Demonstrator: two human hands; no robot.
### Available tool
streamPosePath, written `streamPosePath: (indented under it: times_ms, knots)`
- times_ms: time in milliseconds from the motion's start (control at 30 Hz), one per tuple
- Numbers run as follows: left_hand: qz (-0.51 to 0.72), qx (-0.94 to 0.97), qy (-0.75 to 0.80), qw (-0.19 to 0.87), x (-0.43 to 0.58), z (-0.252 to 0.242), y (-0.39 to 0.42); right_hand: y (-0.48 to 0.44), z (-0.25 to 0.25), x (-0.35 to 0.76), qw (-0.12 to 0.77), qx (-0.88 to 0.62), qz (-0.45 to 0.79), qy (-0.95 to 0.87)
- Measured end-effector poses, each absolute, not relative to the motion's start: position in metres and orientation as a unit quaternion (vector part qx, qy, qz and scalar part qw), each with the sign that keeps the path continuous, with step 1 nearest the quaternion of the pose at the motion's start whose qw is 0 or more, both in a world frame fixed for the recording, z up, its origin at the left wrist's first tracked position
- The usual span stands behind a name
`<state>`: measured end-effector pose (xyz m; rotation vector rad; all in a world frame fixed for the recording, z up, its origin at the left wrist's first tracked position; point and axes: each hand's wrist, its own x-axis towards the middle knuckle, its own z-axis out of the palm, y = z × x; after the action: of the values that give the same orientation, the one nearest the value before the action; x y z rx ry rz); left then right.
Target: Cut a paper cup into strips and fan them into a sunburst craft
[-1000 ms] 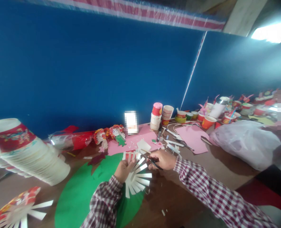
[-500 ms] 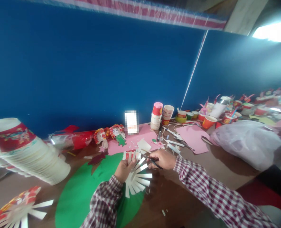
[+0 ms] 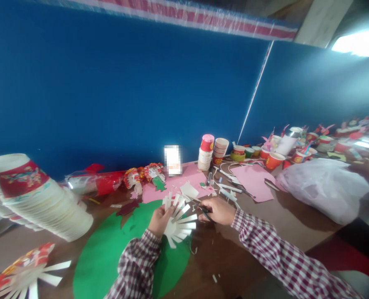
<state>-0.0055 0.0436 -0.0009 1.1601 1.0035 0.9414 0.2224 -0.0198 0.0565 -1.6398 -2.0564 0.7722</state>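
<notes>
My left hand (image 3: 160, 219) is closed on a paper cup cut into white strips (image 3: 180, 222) that fan out to the right, above a round green sheet (image 3: 109, 257). My right hand (image 3: 217, 210) grips dark-handled scissors (image 3: 203, 209), whose blades point left into the strips near the cup's top. Both sleeves are red-and-white check. Small paper scraps lie on the brown table (image 3: 222, 257) below the cup.
A long stack of paper cups (image 3: 38, 199) lies at the left; another cut cup (image 3: 19, 278) sits bottom left. Pink sheets (image 3: 253, 178), paper dolls (image 3: 148, 174), cup stacks (image 3: 212, 151) and pens lie behind. A white plastic bag (image 3: 324, 187) and another person's hand (image 3: 365, 168) are at right.
The cup has turned in my left hand, so its red printed part no longer shows, and the scissors sit lower among the strips. The person at right has shifted.
</notes>
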Motion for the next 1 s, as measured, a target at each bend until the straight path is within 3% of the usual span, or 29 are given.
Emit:
streamPosePath:
  times_ms: [267, 533, 700, 1000]
  knots:
    - [0.474, 0.413, 0.395, 0.67, -0.005, 0.001, 0.044, -0.024, 0.057, 0.231, 0.212, -0.645, 0.253, -0.689]
    - [0.488, 0.436, 0.427, 0.624, -0.005, -0.007, 0.046, -0.018, 0.051, 0.199, 0.37, -0.576, 0.43, -0.589]
    - [0.457, 0.475, 0.427, 0.619, -0.004, -0.006, 0.043, -0.002, 0.046, 0.183, 0.435, -0.584, 0.392, -0.562]
    - [0.406, 0.467, 0.505, 0.602, 0.001, -0.002, 0.043, 0.012, 0.052, 0.18, 0.452, -0.571, 0.353, -0.587]
